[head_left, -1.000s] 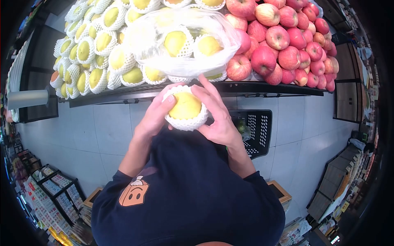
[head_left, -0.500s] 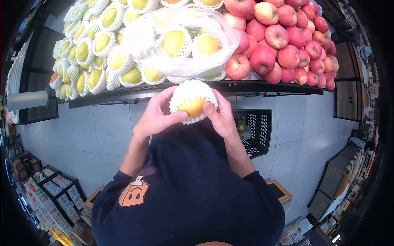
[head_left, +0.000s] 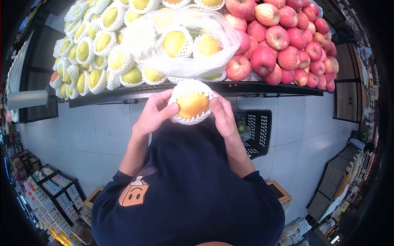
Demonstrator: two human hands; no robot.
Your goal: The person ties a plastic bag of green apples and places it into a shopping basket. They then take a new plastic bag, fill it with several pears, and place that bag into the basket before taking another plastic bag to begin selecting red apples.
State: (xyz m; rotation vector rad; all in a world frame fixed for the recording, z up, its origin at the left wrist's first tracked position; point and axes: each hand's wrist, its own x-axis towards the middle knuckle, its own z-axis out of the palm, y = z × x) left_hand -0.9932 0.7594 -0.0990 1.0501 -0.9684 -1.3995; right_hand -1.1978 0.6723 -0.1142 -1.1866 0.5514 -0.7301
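Between my two hands is a yellow pear (head_left: 193, 105) in a white foam net, its bare yellow side facing up toward me. My left hand (head_left: 158, 112) grips its left side, with the thumb at the edge of the net opening. On the right side my right hand (head_left: 223, 113) holds it, thumb against the net. The fingertips behind the fruit are partly hidden. Just beyond, a clear plastic bag (head_left: 186, 67) with netted pears inside lies on the display.
Netted pears (head_left: 102, 41) are heaped at the left of the display, and red apples (head_left: 277, 37) at the right. The dark shelf edge (head_left: 262, 88) runs in front of me. A black basket (head_left: 262, 131) with something green inside stands on the floor (head_left: 291, 123).
The pear has turned in my hands, so more of its yellow skin shows through the net opening. Both thumbs have moved outward off the bare skin to the sides.
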